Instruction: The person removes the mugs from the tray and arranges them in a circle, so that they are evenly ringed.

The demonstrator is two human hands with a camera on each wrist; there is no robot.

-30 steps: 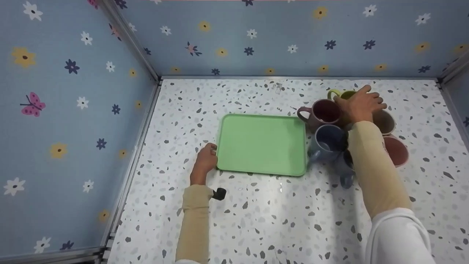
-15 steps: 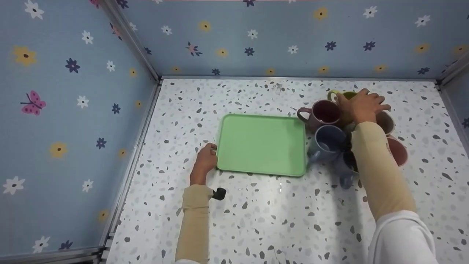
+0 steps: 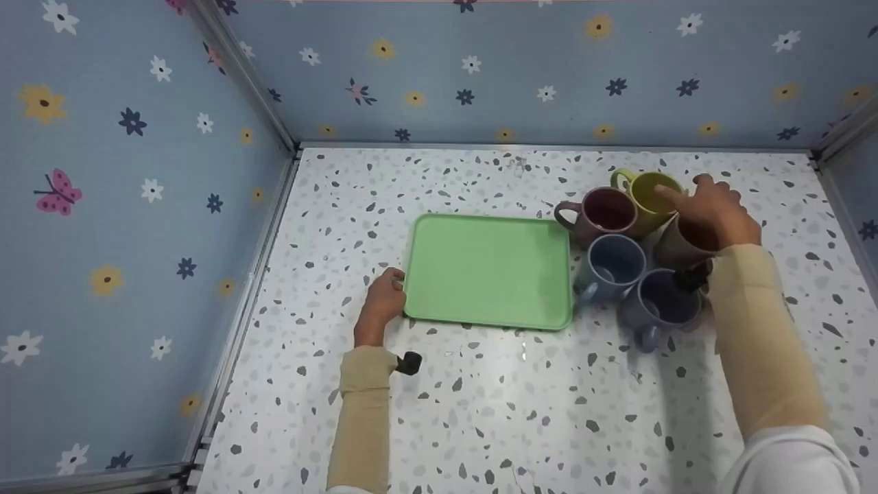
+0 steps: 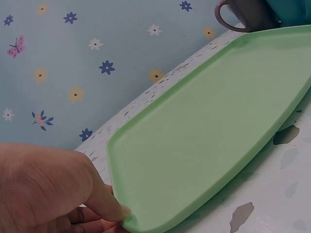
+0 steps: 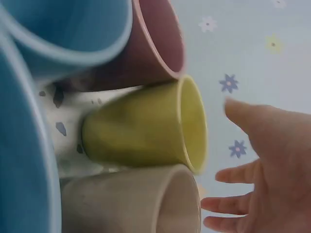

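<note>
My left hand (image 3: 384,296) pinches the left edge of the light green tray (image 3: 488,271), near its front corner; in the left wrist view its thumb presses the rim. My right hand (image 3: 713,206) hovers over the back of the mug group, fingers spread and holding nothing. Below it stand a yellow mug (image 3: 645,221) and a beige mug (image 5: 116,201), both upright. In the right wrist view, a gap shows between these fingers and the mugs' rims. A mauve mug (image 3: 607,211) touches or nearly touches the yellow one.
Two blue mugs, one (image 3: 616,264) beside the tray's right edge and another (image 3: 660,302) farther right, stand in front. My right sleeve (image 3: 765,343) hides the area right of them. A flowered wall (image 3: 507,68) borders the speckled tabletop (image 3: 494,412) at the back.
My right hand has moved right, from over the yellow mug towards the beige one, uncovering more of the yellow mug. The pink mug is now hidden by the sleeve. My left hand stays put.
</note>
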